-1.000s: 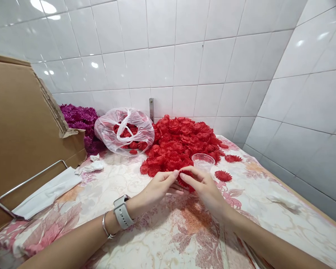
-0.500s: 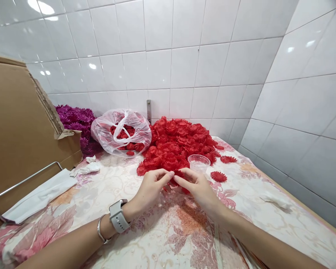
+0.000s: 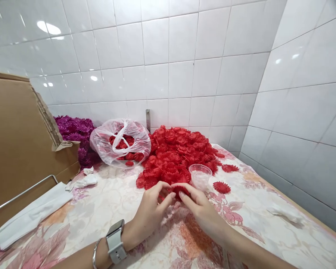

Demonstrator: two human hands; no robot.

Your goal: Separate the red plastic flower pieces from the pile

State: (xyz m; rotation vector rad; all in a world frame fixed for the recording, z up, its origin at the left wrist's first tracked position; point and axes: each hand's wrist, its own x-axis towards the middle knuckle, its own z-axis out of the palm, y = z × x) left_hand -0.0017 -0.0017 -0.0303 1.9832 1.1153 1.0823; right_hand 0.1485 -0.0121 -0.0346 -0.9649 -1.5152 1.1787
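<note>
In front of the red heap, my right hand pinches a red fabric flower between thumb and fingers. My left hand meets it from the other side, its thumb and fingers curled together at the flower's left edge; a bit of red shows between them. The fingers hide part of this flower. Just beyond lies a big pile of red fabric flowers. A small clear plastic cup with whitish contents stands by my right hand, and a single red flower lies to its right.
To the left are a tied clear plastic bag with red flowers inside, a heap of purple flowers and a cardboard box. White paper and crumpled tissue lie on the floral tablecloth. Tiled walls enclose the back and right.
The view has tilted up slightly. My hands have drawn a little nearer, the fingers have shifted around the red flower, and its top now shows more clearly in my right hand.
</note>
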